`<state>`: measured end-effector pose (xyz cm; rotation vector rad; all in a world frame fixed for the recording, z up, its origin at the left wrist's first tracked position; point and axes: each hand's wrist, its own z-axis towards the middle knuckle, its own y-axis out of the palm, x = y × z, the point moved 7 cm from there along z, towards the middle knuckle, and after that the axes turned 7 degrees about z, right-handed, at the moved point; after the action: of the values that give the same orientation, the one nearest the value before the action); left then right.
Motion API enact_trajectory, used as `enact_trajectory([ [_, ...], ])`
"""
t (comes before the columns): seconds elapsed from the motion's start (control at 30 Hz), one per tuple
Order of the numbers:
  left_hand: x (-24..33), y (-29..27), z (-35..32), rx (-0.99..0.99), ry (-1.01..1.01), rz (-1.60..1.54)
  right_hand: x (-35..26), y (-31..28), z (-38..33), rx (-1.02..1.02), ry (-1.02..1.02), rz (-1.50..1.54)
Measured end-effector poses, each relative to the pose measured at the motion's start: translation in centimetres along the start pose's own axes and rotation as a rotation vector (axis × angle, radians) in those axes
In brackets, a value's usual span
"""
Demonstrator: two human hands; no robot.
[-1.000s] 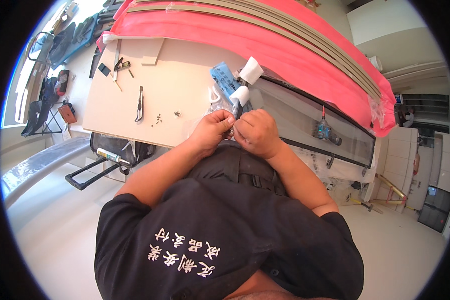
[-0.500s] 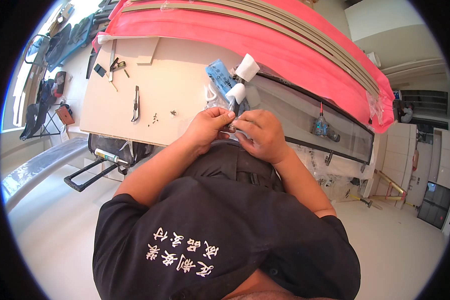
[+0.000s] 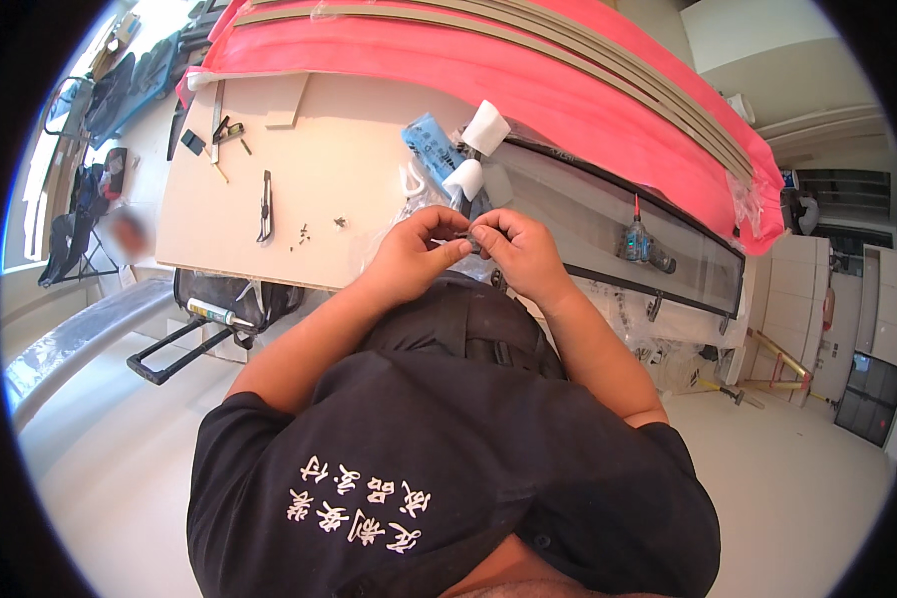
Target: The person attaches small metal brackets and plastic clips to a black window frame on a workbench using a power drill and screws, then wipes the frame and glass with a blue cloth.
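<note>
One small dark part [image 3: 465,237], seemingly a screw or clip though too tiny to tell, is lying roughly crosswise between two hands, just over the near edge of the pale board [image 3: 349,179]. The left hand [image 3: 416,251] and right hand [image 3: 516,249] are both pinching it, fingertips meeting. Two white rolls [image 3: 485,128] are standing just beyond, one utility knife [image 3: 265,192] is lying lengthwise well apart leftward, leaving open board between.

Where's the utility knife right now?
In the head view, the dark slim utility knife lies on the pale board tabletop, left of the left hand, beside small scattered screws.
</note>
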<state>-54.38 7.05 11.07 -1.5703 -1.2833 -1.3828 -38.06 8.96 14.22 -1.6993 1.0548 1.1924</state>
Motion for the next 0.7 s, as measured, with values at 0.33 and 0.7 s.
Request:
enact_trajectory([
  [0.33, -0.3, -0.5, -0.2, 0.025, -0.075, -0.013, -4.6, 0.6, -1.1, 0.089, -0.331, -0.41],
  [0.7, -1.5, 0.5, 0.8, -0.037, -0.149, -0.224, -4.5, 0.9, -0.3, 0.139, -0.341, -0.454],
])
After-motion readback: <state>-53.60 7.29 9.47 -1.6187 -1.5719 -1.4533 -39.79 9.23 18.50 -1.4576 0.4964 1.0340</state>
